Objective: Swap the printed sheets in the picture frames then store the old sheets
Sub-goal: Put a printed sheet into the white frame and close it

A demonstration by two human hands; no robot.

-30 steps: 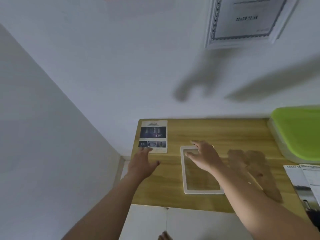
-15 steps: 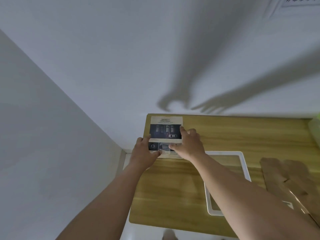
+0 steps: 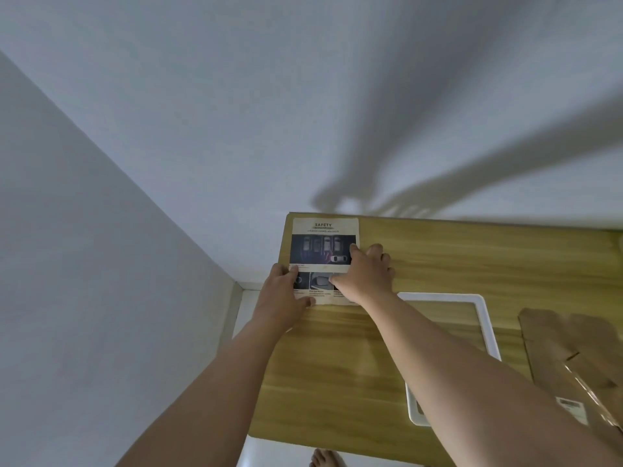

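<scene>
Both bare arms are stretched forward over the desk. The left hand (image 3: 283, 291) is laid on the lower left corner of the printed white sheet headed "SAFETY" with dark car photographs (image 3: 325, 230), fingers nearly straight and thumb spread along its near edge. The right hand (image 3: 365, 274) is pressed on the sheet's right side, fingers spread, with nothing gripped. The sheet is seen flat at the far left corner of the light wooden desk (image 3: 337, 365). A white rectangular picture frame (image 3: 485, 325) is found to the right, partly hidden by the right forearm, and a brown backing board (image 3: 573, 348) beyond it. Arm shadows are cast on the pale wall (image 3: 236, 96)
</scene>
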